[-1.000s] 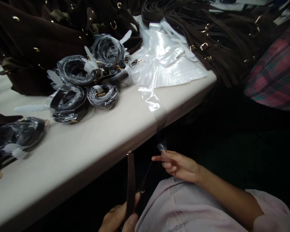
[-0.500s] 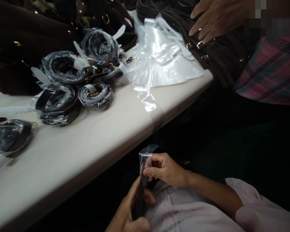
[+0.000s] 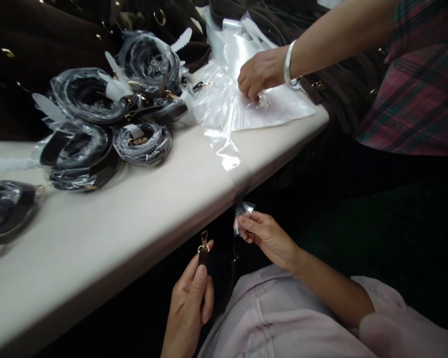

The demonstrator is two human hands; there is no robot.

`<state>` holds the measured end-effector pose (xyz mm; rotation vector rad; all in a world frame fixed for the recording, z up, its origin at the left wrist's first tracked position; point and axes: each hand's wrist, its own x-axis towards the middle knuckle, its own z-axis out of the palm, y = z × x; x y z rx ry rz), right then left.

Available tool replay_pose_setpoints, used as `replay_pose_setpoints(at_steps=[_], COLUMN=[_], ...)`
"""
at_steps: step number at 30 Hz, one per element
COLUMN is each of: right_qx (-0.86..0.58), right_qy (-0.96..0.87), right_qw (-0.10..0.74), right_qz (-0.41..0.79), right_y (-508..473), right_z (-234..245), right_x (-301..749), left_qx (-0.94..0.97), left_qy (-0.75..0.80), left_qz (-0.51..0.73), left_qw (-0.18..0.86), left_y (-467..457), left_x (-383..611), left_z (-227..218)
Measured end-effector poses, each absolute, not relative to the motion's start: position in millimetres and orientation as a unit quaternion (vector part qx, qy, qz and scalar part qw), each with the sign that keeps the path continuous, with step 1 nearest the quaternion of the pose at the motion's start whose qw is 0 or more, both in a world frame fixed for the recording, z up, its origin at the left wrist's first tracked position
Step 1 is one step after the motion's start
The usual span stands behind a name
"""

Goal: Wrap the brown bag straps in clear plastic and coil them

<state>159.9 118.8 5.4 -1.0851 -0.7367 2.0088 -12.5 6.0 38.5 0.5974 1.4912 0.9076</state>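
Strap (image 3: 203,257): held off the near edge of the counter (image 3: 164,194), below that edge's middle stretch; visible end stands nearly upright, long axis running up and away from the wearer, metal clip (image 3: 204,238) uppermost and pointing toward the counter; lower run hidden by the hand.

Left hand (image 3: 190,293): fingers clamped on the strap just below the clip, thumb on the near face, one fingertip showing behind the ring; right hand (image 3: 267,236): thumb and fingers pinched together on clear film (image 3: 244,216), just off the same edge; a dark length with a small metal fitting (image 3: 235,258) hangs below it; whether this joins the strap cannot be told.

Strap appearance: dark brown, flat, narrow; clip and ring gold-coloured; film crumpled, glossy.

On the counter: film-wrapped coils (image 3: 144,144) toward the left; fanned clear bags (image 3: 283,112) near the right corner, a co-worker's hand (image 3: 257,74) upon them.
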Motion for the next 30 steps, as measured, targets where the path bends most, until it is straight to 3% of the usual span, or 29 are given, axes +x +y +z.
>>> replay_pose_setpoints(at_steps=[6, 15, 30], right_qx=[-0.394, -0.365, -0.369], right_qy=[-0.214, -0.181, -0.409], right_qw=[0.311, 0.309, 0.289], right_qz=[0.838, 0.86, 0.783], right_y=[112.8, 114.8, 99.7], right_z=[-7.0, -13.8, -4.5], right_x=[151.1, 151.8, 140.6], left_qx=[0.304, 0.372, 0.354], left_qy=[0.636, 0.609, 0.626], left_qz=[0.358, 0.312, 0.345], left_qw=[0.612, 0.627, 0.603], left_y=[1.9, -2.5, 16.1], left_x=[-1.3, -3.1, -0.3], left_z=[36.7, 27.4, 24.4])
